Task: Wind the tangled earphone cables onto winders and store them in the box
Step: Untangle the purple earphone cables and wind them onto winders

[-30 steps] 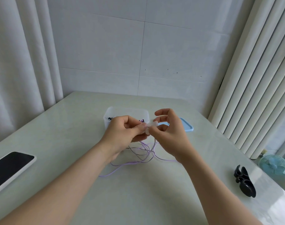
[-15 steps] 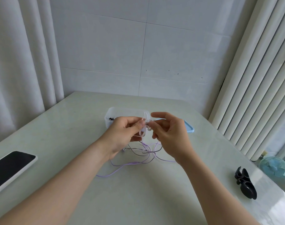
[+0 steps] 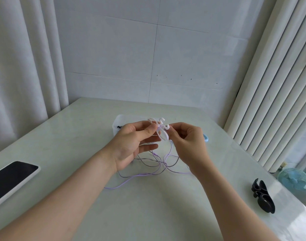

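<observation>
My left hand (image 3: 133, 145) pinches a white plastic winder (image 3: 160, 128) between thumb and forefinger, above the table. My right hand (image 3: 188, 145) is right beside it, fingers curled, pinching the lilac earphone cable (image 3: 148, 173) at the winder. The rest of the cable hangs down and lies in loose tangled loops on the table below both hands, one end trailing to the left. A clear plastic box (image 3: 117, 125) stands just behind my hands, mostly hidden; something dark lies in it.
A light blue lid (image 3: 206, 137) peeks out behind my right hand. A black winder (image 3: 262, 197) lies at the right near the table edge. A phone (image 3: 11, 178) lies at the left edge. A small blue fan (image 3: 295, 180) stands beyond the table's right side.
Both hands rose slightly and the white winder turned so its hooked arms now show above my fingers. The cable loops on the table shifted a little.
</observation>
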The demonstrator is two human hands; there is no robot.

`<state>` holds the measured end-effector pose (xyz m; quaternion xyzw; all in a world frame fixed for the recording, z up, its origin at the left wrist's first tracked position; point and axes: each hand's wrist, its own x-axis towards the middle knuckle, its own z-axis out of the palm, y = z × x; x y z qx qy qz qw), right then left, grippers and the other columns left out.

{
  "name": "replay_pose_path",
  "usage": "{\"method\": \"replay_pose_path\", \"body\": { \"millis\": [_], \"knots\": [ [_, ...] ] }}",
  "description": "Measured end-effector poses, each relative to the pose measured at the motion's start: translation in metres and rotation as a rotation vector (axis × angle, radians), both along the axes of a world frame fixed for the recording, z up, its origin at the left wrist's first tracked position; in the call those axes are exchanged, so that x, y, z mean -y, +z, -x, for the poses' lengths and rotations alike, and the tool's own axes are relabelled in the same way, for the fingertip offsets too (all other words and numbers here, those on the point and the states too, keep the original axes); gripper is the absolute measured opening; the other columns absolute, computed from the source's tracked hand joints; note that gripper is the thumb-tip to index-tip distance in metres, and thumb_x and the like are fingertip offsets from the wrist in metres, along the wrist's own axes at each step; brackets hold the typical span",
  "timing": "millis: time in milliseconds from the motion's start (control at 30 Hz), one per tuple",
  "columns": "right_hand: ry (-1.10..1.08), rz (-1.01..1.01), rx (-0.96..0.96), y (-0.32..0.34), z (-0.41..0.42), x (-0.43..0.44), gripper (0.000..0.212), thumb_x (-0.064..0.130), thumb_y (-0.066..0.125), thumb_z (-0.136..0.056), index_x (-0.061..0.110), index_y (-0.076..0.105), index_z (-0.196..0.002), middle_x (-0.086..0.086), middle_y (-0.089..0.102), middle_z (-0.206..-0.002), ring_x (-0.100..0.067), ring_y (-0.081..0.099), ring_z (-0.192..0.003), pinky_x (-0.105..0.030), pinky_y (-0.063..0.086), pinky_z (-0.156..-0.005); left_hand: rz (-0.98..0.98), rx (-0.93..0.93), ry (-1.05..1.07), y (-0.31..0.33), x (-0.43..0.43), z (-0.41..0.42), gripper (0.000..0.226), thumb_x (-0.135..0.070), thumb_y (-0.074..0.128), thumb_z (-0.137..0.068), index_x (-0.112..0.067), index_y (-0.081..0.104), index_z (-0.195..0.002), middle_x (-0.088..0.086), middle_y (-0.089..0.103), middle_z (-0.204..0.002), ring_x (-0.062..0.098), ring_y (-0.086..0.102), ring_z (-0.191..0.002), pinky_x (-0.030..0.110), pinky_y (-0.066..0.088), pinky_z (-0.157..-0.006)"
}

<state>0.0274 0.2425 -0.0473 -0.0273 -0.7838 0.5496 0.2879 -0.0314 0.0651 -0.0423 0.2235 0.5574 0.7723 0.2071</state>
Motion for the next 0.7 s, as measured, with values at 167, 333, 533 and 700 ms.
{"method": "replay_pose_path", "body": {
  "millis": [167,333,533,700],
  "knots": [
    [0.099,-0.061,0.095,0.000,-0.003,0.010,0.030,0.032,0.069,-0.101,0.009,0.076,-0.084,-0.002,0.063,-0.057,-0.009,0.035,-0.048,-0.025,0.034,-0.050,-0.019,-0.011,0.120,0.001,-0.001,0.002,0.019,-0.021,0.067,-0.101,-0.007,0.075,-0.092,0.003,0.069,-0.086,0.016,0.069,-0.084,0.027,0.059,-0.071],
    [0.119,-0.163,0.146,0.002,-0.007,0.015,0.022,0.023,0.072,-0.097,0.008,0.077,-0.081,-0.017,0.071,-0.076,-0.003,0.044,-0.051,-0.014,0.035,-0.052,0.114,-0.114,0.270,-0.001,-0.002,0.004,0.022,-0.022,0.061,-0.106,-0.003,0.074,-0.105,0.009,0.075,-0.097,0.018,0.075,-0.086,0.038,0.065,-0.080],
    [0.077,-0.151,0.109,-0.002,-0.004,0.016,0.026,0.020,0.070,-0.094,0.009,0.072,-0.070,-0.020,0.055,-0.060,-0.013,0.035,-0.054,-0.026,0.031,-0.054,0.088,-0.077,0.227,0.000,0.000,0.004,0.022,-0.018,0.061,-0.105,0.000,0.070,-0.114,0.017,0.075,-0.105,0.029,0.076,-0.096,0.039,0.063,-0.076],
    [0.036,-0.129,0.071,-0.004,-0.001,0.011,0.017,0.010,0.067,-0.091,0.020,0.079,-0.085,0.018,0.060,-0.057,-0.012,0.042,-0.053,-0.024,0.038,-0.055,0.014,0.018,0.142,0.004,0.002,0.001,0.020,-0.016,0.057,-0.107,-0.003,0.069,-0.115,0.009,0.072,-0.095,0.022,0.065,-0.076,0.028,0.056,-0.060]
  ]
}}
